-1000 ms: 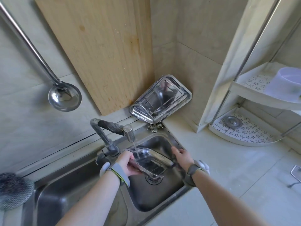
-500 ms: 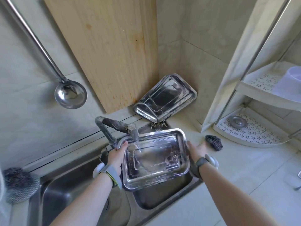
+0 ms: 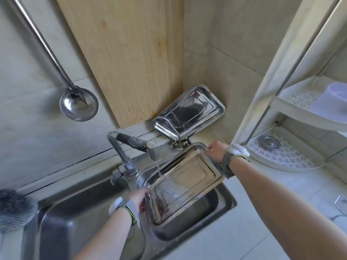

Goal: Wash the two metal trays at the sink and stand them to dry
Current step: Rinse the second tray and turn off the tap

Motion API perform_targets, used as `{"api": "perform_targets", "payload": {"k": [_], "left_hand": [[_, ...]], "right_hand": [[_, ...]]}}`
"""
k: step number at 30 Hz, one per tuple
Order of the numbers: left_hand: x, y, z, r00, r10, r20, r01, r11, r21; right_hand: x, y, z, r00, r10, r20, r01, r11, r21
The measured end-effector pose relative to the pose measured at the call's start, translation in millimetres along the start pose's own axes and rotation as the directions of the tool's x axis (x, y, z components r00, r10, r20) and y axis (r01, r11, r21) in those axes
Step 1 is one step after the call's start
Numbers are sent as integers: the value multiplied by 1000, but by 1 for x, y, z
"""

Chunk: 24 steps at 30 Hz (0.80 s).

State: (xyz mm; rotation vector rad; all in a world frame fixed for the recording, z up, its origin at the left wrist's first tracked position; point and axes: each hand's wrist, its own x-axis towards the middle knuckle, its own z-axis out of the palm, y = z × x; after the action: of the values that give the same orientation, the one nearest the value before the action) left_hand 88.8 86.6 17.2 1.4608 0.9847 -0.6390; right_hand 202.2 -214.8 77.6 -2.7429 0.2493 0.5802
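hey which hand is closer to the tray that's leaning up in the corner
Right. The right hand grips the far corner of the tray under the tap, just below the leaning tray. The left hand holds the near corner, farther away.

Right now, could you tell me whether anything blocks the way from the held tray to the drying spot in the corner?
The other tray already leans in that corner, and a small brass valve sits between it and the held tray.
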Motion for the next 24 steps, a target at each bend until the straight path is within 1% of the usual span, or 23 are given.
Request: {"api": "perform_targets", "payload": {"k": [2, 4, 6, 7, 9, 10, 11, 13, 15, 16, 18, 20, 22, 24], "left_hand": [[-1, 2, -12, 1000, -13, -8, 13, 999, 43], [-2, 8, -26, 999, 15, -49, -9, 991, 137], [-7, 20, -37, 991, 93, -99, -63, 960, 273], [-10, 27, -42, 983, 155, -101, -109, 927, 359], [-15, 39, -47, 950, 309, -49, -235, 807, 541], [-19, 44, -51, 921, 389, -18, -300, 739, 603], [-22, 47, -51, 888, 459, 25, -364, 669, 648], [-27, 52, -55, 808, 586, 55, -444, 546, 710], [-27, 53, -55, 767, 639, 52, -455, 485, 746], [-26, 52, -56, 766, 642, 28, -438, 489, 755], [-20, 47, -57, 779, 624, -52, -384, 542, 747], [-14, 38, -57, 788, 605, -113, -359, 602, 713], [-10, 29, -58, 768, 615, -180, -359, 646, 674], [-7, 21, -63, 715, 639, -284, -352, 680, 643]], "right_hand": [[6, 8, 1, 987, 27, 158, -9, 994, -110], [-4, 13, 10, 957, 52, 285, -20, 993, -114], [-18, 20, 31, 921, 93, 379, -53, 992, -114], [-21, 26, 47, 904, 110, 414, -75, 992, -100], [-25, 38, 85, 873, 137, 468, -159, 987, 8], [-22, 43, 108, 868, 125, 481, -185, 979, 80], [-24, 49, 129, 869, 124, 478, -206, 971, 123], [-32, 45, 160, 867, 150, 476, -277, 938, 209], [-39, 31, 169, 885, 153, 440, -333, 868, 368], [-41, 24, 168, 913, 159, 377, -319, 853, 413], [-51, 8, 150, 965, 173, 196, -245, 862, 444], [-55, -3, 129, 985, 170, 24, -161, 865, 476], [-55, -10, 106, 985, 151, -84, -96, 882, 462], [-50, -13, 86, 980, 87, -178, -8, 915, 403]]}}
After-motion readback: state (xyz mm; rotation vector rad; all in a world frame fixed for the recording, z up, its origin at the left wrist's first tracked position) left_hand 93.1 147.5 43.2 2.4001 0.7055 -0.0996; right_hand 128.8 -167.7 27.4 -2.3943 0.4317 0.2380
